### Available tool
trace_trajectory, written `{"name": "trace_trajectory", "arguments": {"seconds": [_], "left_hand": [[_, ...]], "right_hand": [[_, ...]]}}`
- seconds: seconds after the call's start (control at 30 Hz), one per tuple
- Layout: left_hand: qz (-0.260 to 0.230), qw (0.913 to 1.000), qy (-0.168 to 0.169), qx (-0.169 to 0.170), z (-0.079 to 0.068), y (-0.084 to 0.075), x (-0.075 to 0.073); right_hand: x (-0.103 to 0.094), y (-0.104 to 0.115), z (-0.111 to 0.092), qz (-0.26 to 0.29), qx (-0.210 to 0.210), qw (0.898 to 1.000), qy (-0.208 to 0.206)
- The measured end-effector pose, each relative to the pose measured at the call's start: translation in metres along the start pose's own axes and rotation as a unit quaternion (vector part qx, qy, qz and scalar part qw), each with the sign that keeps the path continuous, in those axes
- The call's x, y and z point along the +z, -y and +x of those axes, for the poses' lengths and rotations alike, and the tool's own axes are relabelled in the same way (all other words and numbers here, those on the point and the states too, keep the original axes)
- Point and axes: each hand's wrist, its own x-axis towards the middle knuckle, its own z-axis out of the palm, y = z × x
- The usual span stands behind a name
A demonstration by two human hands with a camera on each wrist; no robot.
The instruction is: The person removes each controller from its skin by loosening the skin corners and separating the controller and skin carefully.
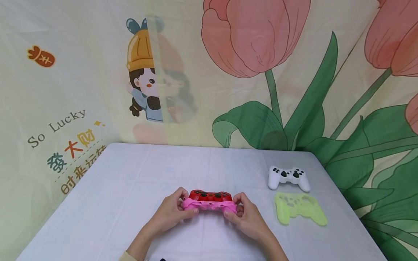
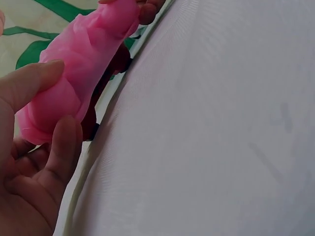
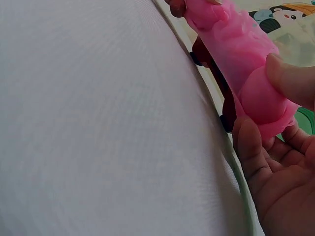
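Observation:
A red game controller [image 1: 209, 196] with dark thumbsticks is held level over the table's middle. Its near side and both grips are wrapped in a pink silicone cover [image 1: 209, 206], bunched and wrinkled, while the red top stays bare. My left hand [image 1: 173, 210] pinches the cover at the left grip, thumb on the near side and fingers beneath and behind. On the right grip my right hand [image 1: 247, 216] holds in a mirrored way. Both wrist views show the pink cover [image 2: 78, 83] stretched over rounded grip ends, with thumbs pressing on it.
On the right of the white-covered table [image 1: 130, 181], a white game controller [image 1: 289, 177] lies at the back. Just in front of it is an empty pale green silicone cover [image 1: 299, 208]. Behind the table hangs a printed cloth [image 1: 189, 72] with tulips.

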Motion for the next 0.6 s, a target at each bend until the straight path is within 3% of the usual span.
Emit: {"name": "trace_trajectory", "arguments": {"seconds": [0.37, 0.6], "left_hand": [[0.033, 0.9994, 0.01, 0.01, -0.0018, -0.0014, -0.0013], [0.057, 0.9983, 0.003, 0.015, -0.0021, -0.0004, 0.0006]], "right_hand": [[-0.0015, 0.0004, -0.0015, -0.046, 0.002, 0.999, -0.001], [0.0, 0.0, -0.002, -0.042, -0.01, 0.999, -0.015]]}}
